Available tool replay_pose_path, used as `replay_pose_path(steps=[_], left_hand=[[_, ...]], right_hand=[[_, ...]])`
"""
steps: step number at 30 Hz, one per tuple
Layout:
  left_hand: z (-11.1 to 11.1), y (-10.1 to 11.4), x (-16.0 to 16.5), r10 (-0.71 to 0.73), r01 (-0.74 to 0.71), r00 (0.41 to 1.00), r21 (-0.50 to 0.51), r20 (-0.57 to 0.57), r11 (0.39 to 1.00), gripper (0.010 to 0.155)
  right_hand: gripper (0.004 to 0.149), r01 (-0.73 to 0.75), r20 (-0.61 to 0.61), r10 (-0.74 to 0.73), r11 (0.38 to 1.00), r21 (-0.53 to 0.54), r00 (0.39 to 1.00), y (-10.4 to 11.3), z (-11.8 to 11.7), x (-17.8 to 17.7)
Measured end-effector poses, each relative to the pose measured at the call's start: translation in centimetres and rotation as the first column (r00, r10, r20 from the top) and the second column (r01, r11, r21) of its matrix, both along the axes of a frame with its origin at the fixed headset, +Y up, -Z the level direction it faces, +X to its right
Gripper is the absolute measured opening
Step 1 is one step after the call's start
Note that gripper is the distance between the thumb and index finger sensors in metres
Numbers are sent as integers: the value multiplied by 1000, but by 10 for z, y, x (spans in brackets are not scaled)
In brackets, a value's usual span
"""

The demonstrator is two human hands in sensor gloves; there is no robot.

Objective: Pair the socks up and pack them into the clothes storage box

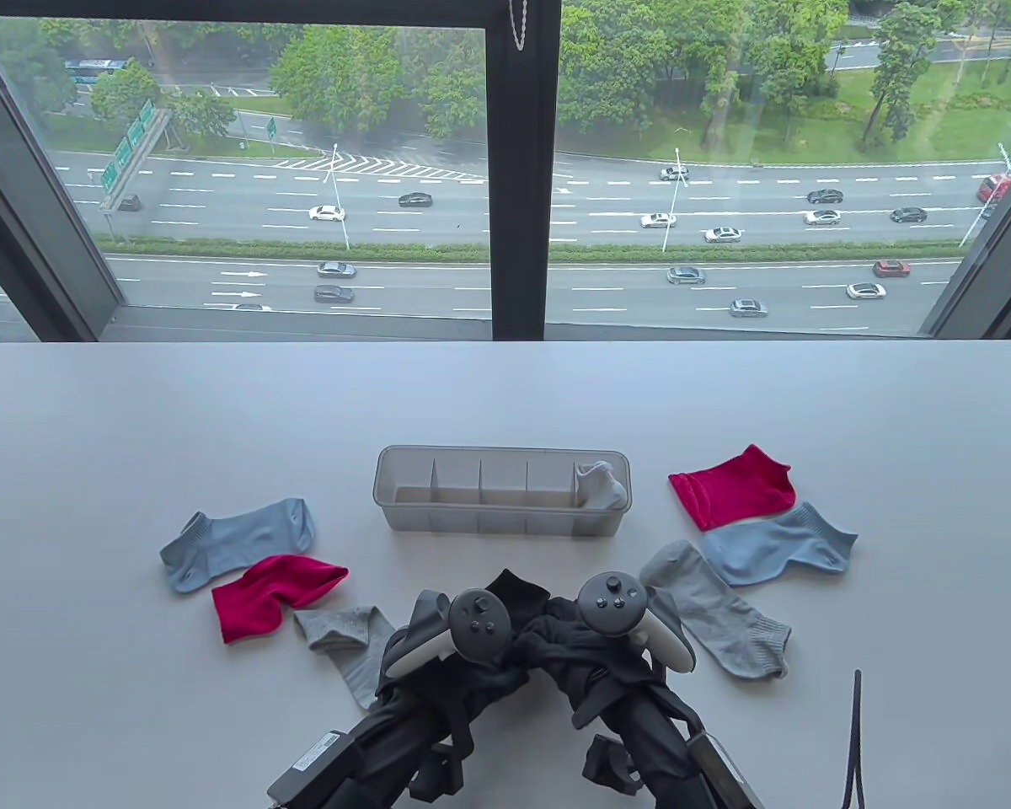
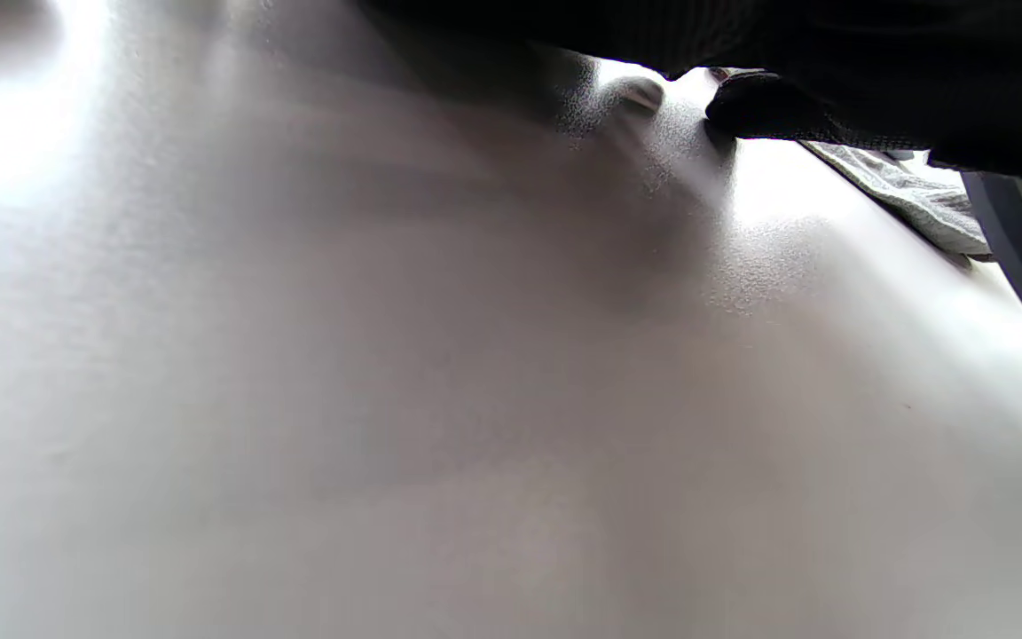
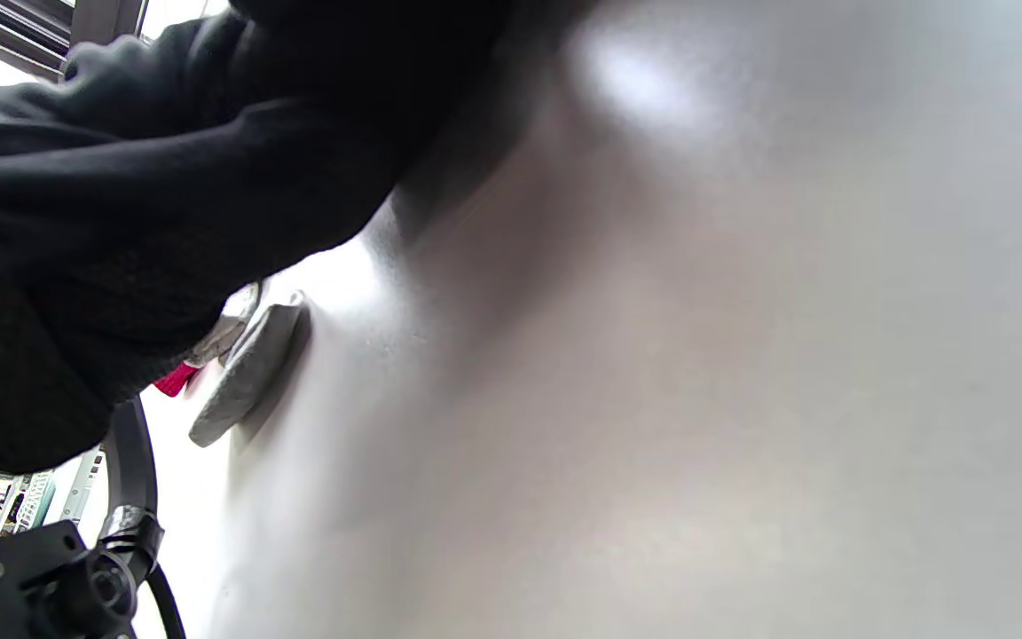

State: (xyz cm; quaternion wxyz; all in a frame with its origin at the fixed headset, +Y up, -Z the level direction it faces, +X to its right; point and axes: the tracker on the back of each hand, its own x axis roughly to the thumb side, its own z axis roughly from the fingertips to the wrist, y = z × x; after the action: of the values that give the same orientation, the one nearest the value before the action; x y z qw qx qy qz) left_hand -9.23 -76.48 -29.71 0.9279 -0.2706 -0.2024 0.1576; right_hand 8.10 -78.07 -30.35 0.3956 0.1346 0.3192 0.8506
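Hands at bottom centre of the table view: left hand (image 1: 463, 636) and right hand (image 1: 615, 624) meet over bunched black socks (image 1: 526, 615); finger posture hidden by trackers, cannot tell. Storage box (image 1: 502, 521) lies mid-frame, a grey-white sock (image 1: 600, 486) in its rightmost compartment; loose socks flank it.

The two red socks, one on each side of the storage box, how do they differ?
The left red sock lies nearer the person, bent in the middle, its end overlapped by the left blue sock. The right red sock lies farther back, level with the storage box, spread flatter, with the right blue sock just below it. Both are the same red and lie on the table outside the box.
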Motion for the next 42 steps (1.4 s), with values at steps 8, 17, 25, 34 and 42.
replay_pose_path(steps=[8,17,25,34,42], left_hand=[[-1,11,-2,34,-32,999,110,-21,993,47],[-1,11,-4,-13,14,1000,79,-13,997,57],[0,17,-4,23,-20,1000,130,-21,991,47],[1,17,-1,-12,11,1000,161,3,987,47],[1,21,-6,34,-29,999,199,-22,979,69]], right_hand=[[67,6,-28,-6,1000,6,1000,-1,1,1],[47,54,15,-55,997,48,998,3,2,-1],[60,46,24,-48,996,79,999,6,1,3],[46,85,45,-89,994,75,995,7,0,4],[45,106,55,-110,992,72,992,10,-3,8]])
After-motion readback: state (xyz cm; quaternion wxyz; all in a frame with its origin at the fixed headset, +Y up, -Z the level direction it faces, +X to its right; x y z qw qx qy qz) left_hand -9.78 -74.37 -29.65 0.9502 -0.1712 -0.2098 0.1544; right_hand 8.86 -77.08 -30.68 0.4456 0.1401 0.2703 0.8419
